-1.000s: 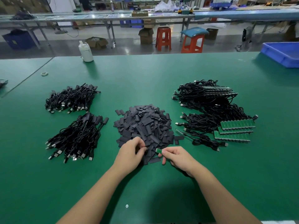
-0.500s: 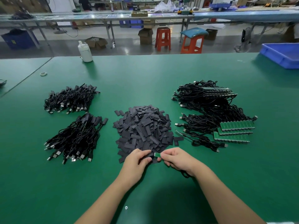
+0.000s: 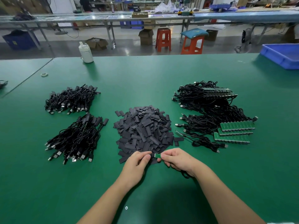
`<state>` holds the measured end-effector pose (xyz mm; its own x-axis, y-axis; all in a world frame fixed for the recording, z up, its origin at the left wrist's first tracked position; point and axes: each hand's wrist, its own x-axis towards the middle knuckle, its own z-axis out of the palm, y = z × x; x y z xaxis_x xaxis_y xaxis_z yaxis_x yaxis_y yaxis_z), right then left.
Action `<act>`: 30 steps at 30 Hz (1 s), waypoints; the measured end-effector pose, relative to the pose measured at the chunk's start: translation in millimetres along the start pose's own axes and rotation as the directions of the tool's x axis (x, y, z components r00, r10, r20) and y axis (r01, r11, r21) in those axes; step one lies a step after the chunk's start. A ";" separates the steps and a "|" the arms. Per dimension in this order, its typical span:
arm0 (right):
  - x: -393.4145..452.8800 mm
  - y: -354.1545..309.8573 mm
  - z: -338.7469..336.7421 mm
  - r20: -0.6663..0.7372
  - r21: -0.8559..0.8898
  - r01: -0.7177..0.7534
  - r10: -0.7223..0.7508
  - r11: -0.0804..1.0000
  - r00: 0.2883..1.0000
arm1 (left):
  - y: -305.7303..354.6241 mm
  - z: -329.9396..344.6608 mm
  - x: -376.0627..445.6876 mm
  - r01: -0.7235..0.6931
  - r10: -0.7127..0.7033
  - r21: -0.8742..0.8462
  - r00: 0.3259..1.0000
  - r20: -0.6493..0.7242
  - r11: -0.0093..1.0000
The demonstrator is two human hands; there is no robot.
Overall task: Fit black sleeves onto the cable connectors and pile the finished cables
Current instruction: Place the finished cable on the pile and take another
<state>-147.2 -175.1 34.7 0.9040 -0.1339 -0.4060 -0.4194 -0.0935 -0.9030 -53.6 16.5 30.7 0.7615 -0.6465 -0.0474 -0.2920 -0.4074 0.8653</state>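
A heap of flat black sleeves (image 3: 144, 128) lies in the middle of the green table. My right hand (image 3: 177, 159) pinches a small green connector board (image 3: 157, 156) whose black cable loops out under the wrist. My left hand (image 3: 137, 162) pinches a black sleeve (image 3: 151, 156) right at the board's left end; how far the sleeve is over it is hidden by my fingers. Two piles of sleeved cables lie at left, one near (image 3: 76, 139) and one farther back (image 3: 71, 99). Unsleeved cables (image 3: 208, 113) with rows of green boards (image 3: 234, 131) lie at right.
A white bottle (image 3: 86, 53) stands at the table's far edge. A blue bin (image 3: 282, 55) sits at the far right corner. A rubber band (image 3: 44, 74) lies at far left. Stools and work benches stand beyond the table.
My left hand has picked a sleeve off the heap's near edge and brought it to the green board. Both hands have drawn slightly toward me and closer together.
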 end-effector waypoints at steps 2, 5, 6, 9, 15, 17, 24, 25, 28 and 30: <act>-0.1 1.3 1.4 -0.036 -0.013 0.012 -0.013 1.000 0.999 | -2.0 0.3 -1.3 0.026 -0.025 -0.031 1.000 0.016 0.999; -1.1 0.2 4.6 -0.072 -0.001 0.021 -0.021 1.000 0.997 | -5.8 -0.7 -4.8 0.077 -0.072 -0.101 0.996 0.051 0.992; -2.6 -1.2 5.4 -0.064 0.002 0.027 -0.027 1.000 0.998 | -6.8 -0.8 -6.1 0.102 -0.092 -0.141 0.993 0.075 0.985; -6.9 -9.5 5.8 -0.072 -0.072 0.020 -0.026 0.997 0.997 | -7.9 -3.0 -8.5 0.141 -0.116 -0.208 0.985 0.129 0.968; -11.9 -26.4 -4.7 -0.171 -0.327 -0.002 -0.057 0.945 0.984 | -5.1 -7.6 -7.2 0.115 -0.090 -0.220 0.989 0.118 0.969; -12.7 -28.5 -7.3 -0.183 -0.333 -0.002 -0.062 0.943 0.981 | -3.9 -8.3 -5.7 0.087 -0.070 -0.203 0.993 0.092 0.975; -15.9 -29.4 -8.8 -0.169 -0.247 -0.009 -0.034 0.969 0.985 | 1.1 -9.7 -3.1 0.025 -0.020 -0.173 0.999 0.032 0.985; -16.8 -30.5 -8.9 -0.157 -0.221 -0.011 -0.024 0.975 0.987 | 1.6 -9.6 -3.1 0.022 -0.016 -0.172 0.999 0.032 0.985; -18.0 -31.9 -9.3 -0.094 -0.043 -0.018 0.014 0.999 0.995 | 3.3 -9.3 -3.4 0.015 -0.010 -0.178 0.999 0.031 0.984; -19.1 -32.7 -9.1 -0.064 0.002 -0.013 0.013 1.000 0.998 | 5.1 -8.9 -4.2 0.004 0.002 -0.186 1.000 0.031 0.983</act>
<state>-151.5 -178.5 73.3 0.8914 -0.1978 -0.4078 -0.4307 -0.0894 -0.8981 -53.0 22.9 39.7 0.7428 -0.6667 -0.0608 -0.1765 -0.2827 0.9428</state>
